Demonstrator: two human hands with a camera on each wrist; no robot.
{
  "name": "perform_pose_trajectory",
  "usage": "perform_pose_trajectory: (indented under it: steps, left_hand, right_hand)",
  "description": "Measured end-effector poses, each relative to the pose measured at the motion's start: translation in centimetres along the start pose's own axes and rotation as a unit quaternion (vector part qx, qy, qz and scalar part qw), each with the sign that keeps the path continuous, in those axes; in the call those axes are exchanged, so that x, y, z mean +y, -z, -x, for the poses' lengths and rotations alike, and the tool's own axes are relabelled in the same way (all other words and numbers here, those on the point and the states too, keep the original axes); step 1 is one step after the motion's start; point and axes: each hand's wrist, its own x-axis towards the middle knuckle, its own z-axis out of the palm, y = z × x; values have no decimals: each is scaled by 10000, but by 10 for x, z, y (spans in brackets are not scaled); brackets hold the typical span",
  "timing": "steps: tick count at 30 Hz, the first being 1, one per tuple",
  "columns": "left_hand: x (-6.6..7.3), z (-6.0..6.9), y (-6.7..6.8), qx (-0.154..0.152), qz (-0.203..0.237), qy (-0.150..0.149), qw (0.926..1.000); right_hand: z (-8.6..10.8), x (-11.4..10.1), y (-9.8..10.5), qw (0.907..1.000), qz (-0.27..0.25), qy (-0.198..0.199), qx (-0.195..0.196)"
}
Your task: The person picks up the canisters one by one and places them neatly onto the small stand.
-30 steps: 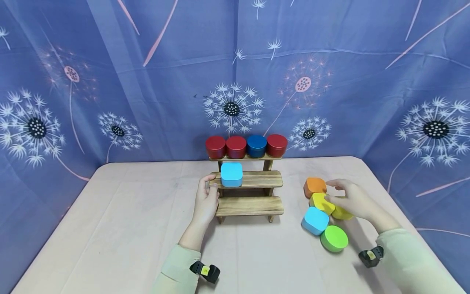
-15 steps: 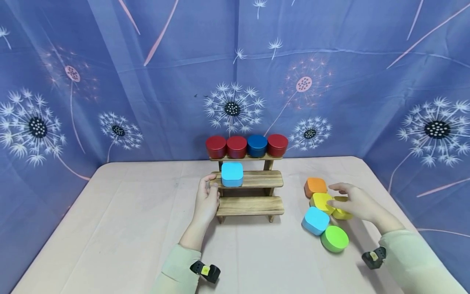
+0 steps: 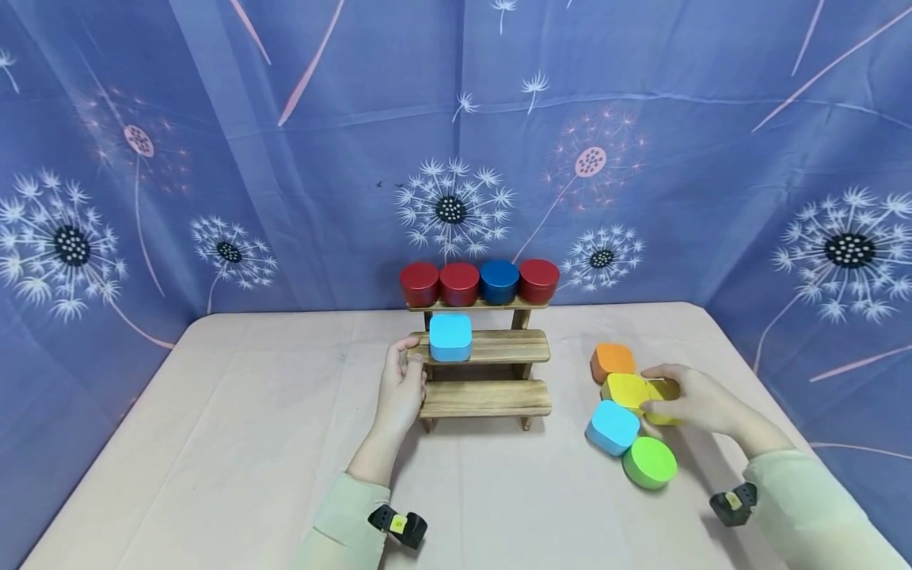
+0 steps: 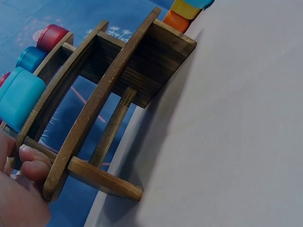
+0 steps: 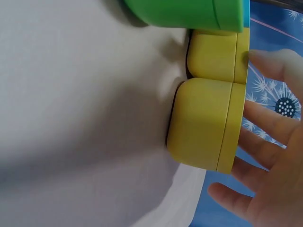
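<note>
Firstly, one blue cloth (image 3: 321, 198), printed with dandelions, hanging behind and at both sides. One desk (image 3: 249, 451), pale-covered, carrying everything below. Two pale green sleeves (image 3: 805, 499), one per arm. One wooden stand (image 3: 484, 398), three steps, upright near the back of the desk.

One left hand (image 3: 400, 388), at the left end of the stand; its fingers are curled round the end of the middle step, holding it. One right hand (image 3: 701, 400), above the yellow tins; its fingers are spread wide, reaching over the round yellow tin (image 5: 201, 125), which stands on the desk right of the stand. Whether they touch the lid, one cannot tell.

Tins, top step, left to right: two red tins (image 3: 419, 285), one dark blue tin (image 3: 499, 283), one further red tin (image 3: 538, 282), in a close row. Middle step: one light blue tin (image 3: 450, 338), rounded corners, toward the left end. Desk, right side, back to front: one orange tin (image 3: 613, 362); one square yellow tin (image 3: 621, 389), against the round yellow one; one second light blue tin (image 3: 613, 427); one round green tin (image 3: 650, 462), just beside it.

Two small black cameras (image 3: 397, 526), yellow-labelled, one at each wrist.
</note>
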Motion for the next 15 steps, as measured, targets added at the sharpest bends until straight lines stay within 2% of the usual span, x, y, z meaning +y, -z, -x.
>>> perform_pose_trajectory:
  steps: [7, 15]
  left_hand:
    - [0, 1, 0, -16, 25, -33, 10000]
    - [-1, 0, 1, -25, -18, -17, 10000]
  right_hand:
    - [3, 6, -2, 9998, -89, 145, -117]
    - [2, 7, -2, 9998, -44, 89, -152]
